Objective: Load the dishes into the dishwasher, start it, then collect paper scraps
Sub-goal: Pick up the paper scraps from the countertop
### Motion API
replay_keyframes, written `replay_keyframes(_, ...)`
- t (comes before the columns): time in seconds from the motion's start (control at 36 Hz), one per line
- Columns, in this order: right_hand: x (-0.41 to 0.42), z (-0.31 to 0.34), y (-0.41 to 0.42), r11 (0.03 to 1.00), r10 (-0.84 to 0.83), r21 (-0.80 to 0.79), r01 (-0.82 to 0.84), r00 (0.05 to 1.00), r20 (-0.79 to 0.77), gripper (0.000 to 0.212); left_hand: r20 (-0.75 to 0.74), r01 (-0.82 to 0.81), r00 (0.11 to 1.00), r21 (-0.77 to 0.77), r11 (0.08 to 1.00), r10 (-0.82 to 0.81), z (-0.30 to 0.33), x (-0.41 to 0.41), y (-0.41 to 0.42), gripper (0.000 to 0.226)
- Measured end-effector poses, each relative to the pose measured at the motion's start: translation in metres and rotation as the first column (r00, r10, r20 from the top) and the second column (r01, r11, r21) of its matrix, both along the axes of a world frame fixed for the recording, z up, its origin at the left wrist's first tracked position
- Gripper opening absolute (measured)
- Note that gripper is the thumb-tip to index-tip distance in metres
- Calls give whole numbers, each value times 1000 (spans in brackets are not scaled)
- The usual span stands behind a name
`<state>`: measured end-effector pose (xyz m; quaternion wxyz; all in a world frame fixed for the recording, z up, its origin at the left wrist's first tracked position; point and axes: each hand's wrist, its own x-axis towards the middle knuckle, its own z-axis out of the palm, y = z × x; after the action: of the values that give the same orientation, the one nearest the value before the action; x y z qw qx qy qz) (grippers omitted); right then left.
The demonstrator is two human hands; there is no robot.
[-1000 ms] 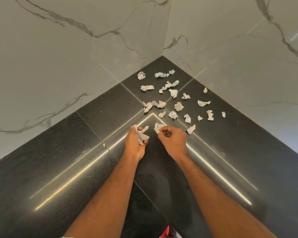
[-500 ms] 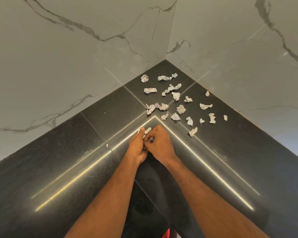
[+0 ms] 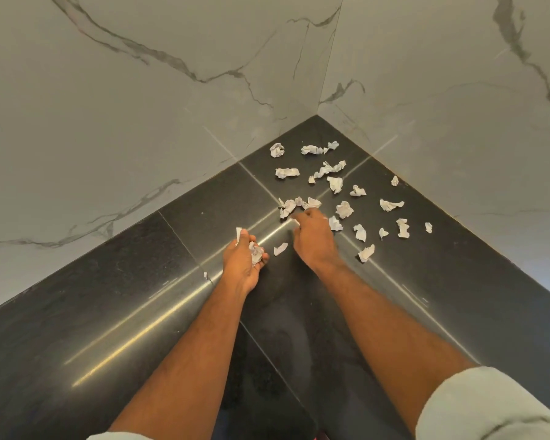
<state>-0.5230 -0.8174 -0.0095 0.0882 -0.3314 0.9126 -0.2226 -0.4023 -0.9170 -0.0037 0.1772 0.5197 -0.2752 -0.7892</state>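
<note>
The person is collecting paper scraps from the corner of a dark stone desk (image 3: 140,296), so the dishwasher part looks finished, though no dishwasher is in view. The left hand (image 3: 242,262) is cupping a small wad of gathered scraps (image 3: 256,252) in curled fingers, acting as the holder. The right hand (image 3: 311,239) is reaching forward, palm down, and its grip is curling over something white at the fingertips; whether it is pinching a scrap or only touching one cannot be told.

The relation that matters: the loose scraps (image 3: 343,209) are lying mostly ahead of and to the right of the right grip, fanning toward the wall corner (image 3: 318,112). A clump (image 3: 288,206) is sitting just beyond its fingertips, slightly left. One stray scrap (image 3: 280,248) is lying between the two hands, just beside the left grip, its long axis slanting up to the right. The right hand is nearer to nearly all of them.
</note>
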Motion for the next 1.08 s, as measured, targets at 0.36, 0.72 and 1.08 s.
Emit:
replay_keyframes(0.36, -66, -9, -23, 967, 7, 252, 25, 992, -126, 22, 10, 57, 998, -24, 998, -57, -1, -23, -16, 32)
replay_keyframes(0.72, -8, 18, -13, 831, -233, -404, 383, 898, 373, 10, -28, 53, 998, 15, 999, -52, -9, -37, -12, 36)
replay_keyframes(1.08, 17, 13, -20, 964, -40, -220, 149, 900, 435, 34, -51, 38, 998, -61, 997, -41, -12, -31, -17, 12)
